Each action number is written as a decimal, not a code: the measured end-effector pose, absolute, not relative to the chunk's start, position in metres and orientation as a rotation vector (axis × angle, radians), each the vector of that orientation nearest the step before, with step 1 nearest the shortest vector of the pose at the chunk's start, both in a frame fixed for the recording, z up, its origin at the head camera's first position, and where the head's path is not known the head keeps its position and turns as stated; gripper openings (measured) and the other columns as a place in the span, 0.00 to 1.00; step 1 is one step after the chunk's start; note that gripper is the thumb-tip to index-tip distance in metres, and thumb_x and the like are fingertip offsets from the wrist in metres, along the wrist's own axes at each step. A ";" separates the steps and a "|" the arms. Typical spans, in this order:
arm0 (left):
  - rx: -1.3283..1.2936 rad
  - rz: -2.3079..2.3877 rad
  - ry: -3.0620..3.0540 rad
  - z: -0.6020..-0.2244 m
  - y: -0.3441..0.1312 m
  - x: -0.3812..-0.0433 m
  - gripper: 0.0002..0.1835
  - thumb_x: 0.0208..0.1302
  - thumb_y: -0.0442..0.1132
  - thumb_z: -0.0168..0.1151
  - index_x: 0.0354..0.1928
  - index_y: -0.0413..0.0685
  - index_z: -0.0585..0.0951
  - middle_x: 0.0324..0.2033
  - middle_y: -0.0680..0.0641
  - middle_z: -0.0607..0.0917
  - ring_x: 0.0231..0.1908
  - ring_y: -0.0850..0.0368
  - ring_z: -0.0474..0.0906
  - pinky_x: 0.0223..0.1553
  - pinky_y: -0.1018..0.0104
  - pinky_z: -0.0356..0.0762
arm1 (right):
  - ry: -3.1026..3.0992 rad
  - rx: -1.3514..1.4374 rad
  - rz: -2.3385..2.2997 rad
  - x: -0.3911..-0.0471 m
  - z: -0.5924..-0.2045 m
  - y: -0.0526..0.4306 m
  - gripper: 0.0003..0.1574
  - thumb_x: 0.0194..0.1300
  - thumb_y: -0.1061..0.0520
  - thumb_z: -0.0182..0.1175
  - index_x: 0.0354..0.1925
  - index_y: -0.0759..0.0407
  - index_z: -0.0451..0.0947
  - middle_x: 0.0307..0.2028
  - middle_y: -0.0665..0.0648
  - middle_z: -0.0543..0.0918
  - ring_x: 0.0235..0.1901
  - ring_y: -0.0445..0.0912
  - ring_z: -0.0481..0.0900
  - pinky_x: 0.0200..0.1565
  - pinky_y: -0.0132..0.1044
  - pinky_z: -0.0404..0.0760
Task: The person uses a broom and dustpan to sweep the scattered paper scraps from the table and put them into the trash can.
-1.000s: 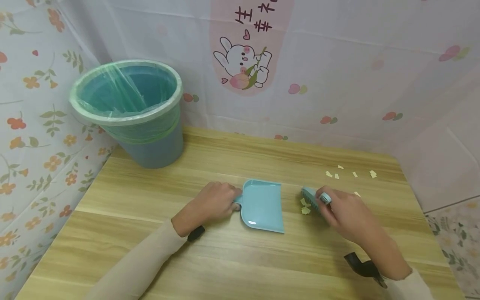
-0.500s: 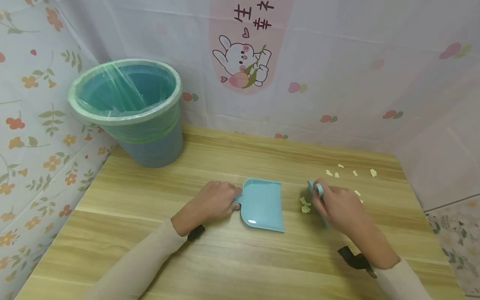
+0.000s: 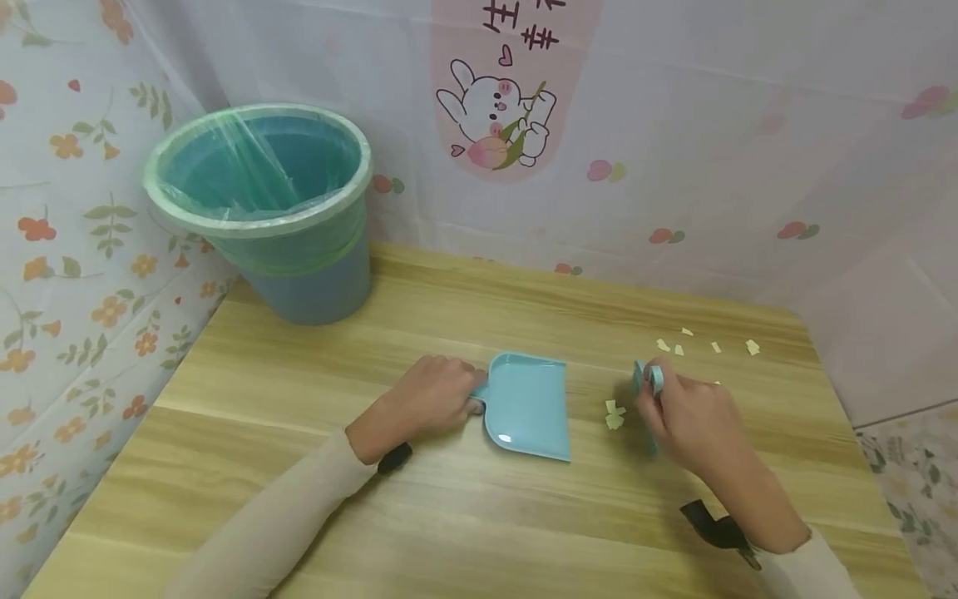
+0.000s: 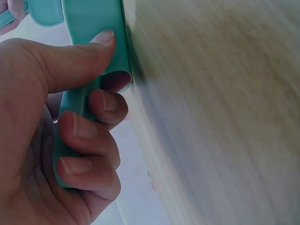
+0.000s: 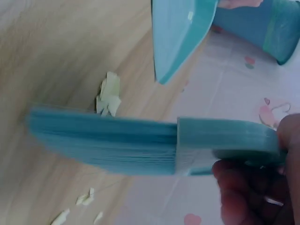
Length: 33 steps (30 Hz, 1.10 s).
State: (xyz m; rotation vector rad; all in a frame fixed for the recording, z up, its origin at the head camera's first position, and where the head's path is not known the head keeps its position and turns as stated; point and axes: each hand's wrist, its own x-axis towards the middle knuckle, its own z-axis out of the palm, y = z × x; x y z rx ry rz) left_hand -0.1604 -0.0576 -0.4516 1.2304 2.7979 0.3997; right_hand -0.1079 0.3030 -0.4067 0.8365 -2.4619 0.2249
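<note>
Head view, centre: my left hand (image 3: pixel 430 398) curled round dustpan (image 3: pixel 527 408); right of centre: my right hand (image 3: pixel 696 420) gripping brush (image 5: pixel 103 140) beside paper scraps (image 3: pixel 614 422); step likely sweeping; next perhaps needs low leftward stroke

Right hand (image 3: pixel 692 420) + brush (image 5: pixel 105 143) shifted right; head view now shows gap to paper scraps (image 3: pixel 614 416), overlapped 1 s ago; brush less slanted, nearer parallel to dustpan (image 3: pixel 527 405) edge
</note>
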 end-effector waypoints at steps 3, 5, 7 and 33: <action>1.232 0.399 2.791 -0.449 -0.056 -0.161 0.08 0.75 0.42 0.71 0.41 0.45 0.86 0.26 0.54 0.75 0.26 0.59 0.66 0.26 0.66 0.67 | -2.531 0.777 0.242 -0.106 -0.406 0.301 0.12 0.77 0.54 0.40 0.36 0.57 0.62 0.17 0.38 0.53 0.16 0.31 0.46 0.18 0.31 0.49; 1.233 0.400 2.787 -0.448 -0.055 -0.162 0.08 0.76 0.42 0.71 0.42 0.44 0.86 0.27 0.53 0.76 0.26 0.59 0.66 0.27 0.65 0.68 | -2.559 0.766 0.265 -0.106 -0.407 0.298 0.09 0.76 0.55 0.43 0.36 0.57 0.62 0.16 0.38 0.54 0.16 0.31 0.47 0.18 0.32 0.51; 1.230 0.404 2.783 -0.448 -0.055 -0.161 0.08 0.75 0.42 0.70 0.43 0.44 0.86 0.27 0.53 0.76 0.27 0.58 0.67 0.28 0.65 0.69 | -2.566 0.772 0.294 -0.108 -0.409 0.293 0.07 0.75 0.56 0.45 0.37 0.56 0.62 0.17 0.38 0.55 0.16 0.31 0.49 0.18 0.32 0.52; 1.191 0.367 2.782 -0.445 -0.054 -0.158 0.08 0.75 0.43 0.70 0.45 0.45 0.87 0.30 0.53 0.80 0.29 0.57 0.71 0.31 0.62 0.73 | -2.480 0.818 0.694 -0.123 -0.404 0.219 0.05 0.70 0.61 0.53 0.38 0.63 0.72 0.16 0.41 0.63 0.15 0.31 0.57 0.16 0.27 0.58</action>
